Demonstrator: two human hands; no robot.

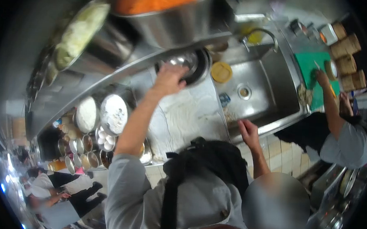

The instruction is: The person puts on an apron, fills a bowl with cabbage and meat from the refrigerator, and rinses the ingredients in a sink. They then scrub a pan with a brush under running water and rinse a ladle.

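Observation:
My left hand (169, 77) reaches forward over the worktop, slightly blurred, with its fingers stretched and apart. Its fingertips overlap the near rim of a shiny metal bowl (187, 61), which sits inside a wider dark-rimmed pan (201, 67) beneath the shelf. My right hand (249, 132) hangs in front of the sink's near edge, fingers curled in and nothing showing in them. Between both hands lies the pale, streaked worktop (187, 114). A round yellow lid (222, 72) is at the left side of the metal sink (261, 89), close to the pan.
Overhead, a steel shelf (111, 71) carries tubs of shredded orange food (160, 1) and pale food (82, 30). White powder tubs (113, 114) and a bowl of eggs (106, 140) stand left. At right, a co-worker's hand (322, 78) is over a green cutting board (308, 69) with a knife.

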